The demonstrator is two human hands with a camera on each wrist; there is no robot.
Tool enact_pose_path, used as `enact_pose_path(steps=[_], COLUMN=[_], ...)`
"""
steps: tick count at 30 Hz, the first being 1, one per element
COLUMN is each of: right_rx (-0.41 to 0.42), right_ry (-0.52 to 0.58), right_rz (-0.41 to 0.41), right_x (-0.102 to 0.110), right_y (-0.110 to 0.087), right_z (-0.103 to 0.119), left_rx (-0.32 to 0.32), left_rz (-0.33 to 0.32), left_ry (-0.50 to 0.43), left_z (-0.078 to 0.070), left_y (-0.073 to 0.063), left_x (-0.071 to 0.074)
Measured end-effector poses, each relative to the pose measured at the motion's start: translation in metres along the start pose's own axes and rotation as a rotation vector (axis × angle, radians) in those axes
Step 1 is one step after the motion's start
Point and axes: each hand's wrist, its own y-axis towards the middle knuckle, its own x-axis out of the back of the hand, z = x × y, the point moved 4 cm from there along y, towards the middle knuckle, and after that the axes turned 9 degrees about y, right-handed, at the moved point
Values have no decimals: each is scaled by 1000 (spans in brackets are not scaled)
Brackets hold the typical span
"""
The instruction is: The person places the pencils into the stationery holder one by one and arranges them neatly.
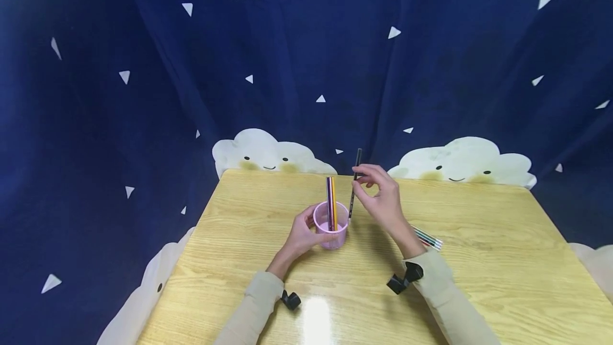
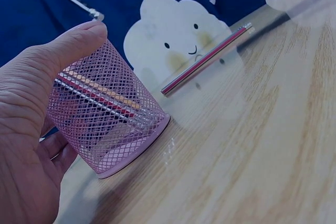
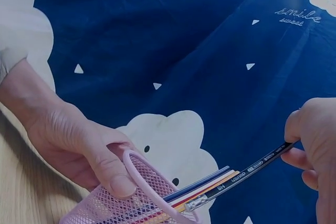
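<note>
A pink mesh pencil cup [image 1: 330,239] stands on the table, and my left hand [image 1: 305,234] grips its side with the thumb near the rim. Several pencils [image 1: 331,204], yellow, dark and red among them, lean together inside the cup, as the left wrist view shows through the mesh. Between thumb and fingertips, my right hand [image 1: 382,196] pinches a black pencil [image 3: 252,169] near its upper part. That pencil points down, its silver eraser end [image 3: 197,203] right at the cup's rim.
Several more pencils [image 1: 428,238], green and red among them, lie side by side on the wooden table [image 1: 503,260], to the right of the cup and beside the right wrist. A dark blue curtain [image 1: 306,57] with white clouds hangs behind the table's far edge.
</note>
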Motion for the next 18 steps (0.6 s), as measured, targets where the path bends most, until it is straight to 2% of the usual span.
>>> enact_pose_path(steps=[5,9,12,18], right_rx=[8,-7,-21,-22], right_ry=[8,9,7,2], right_rz=[-7,-2,11,30], right_x=[-4,-9,-14,-22], right_y=[1,-2,-9,-26], right_z=[-1,-8,-25,-61], left_rx=[-18,-15,5,-5], left_rz=[9,3,8,13], left_ry=[4,28,24,9], left_z=[-15,-4,7,11], left_y=[-3,-1,2,2], left_x=[0,-1,-1,0])
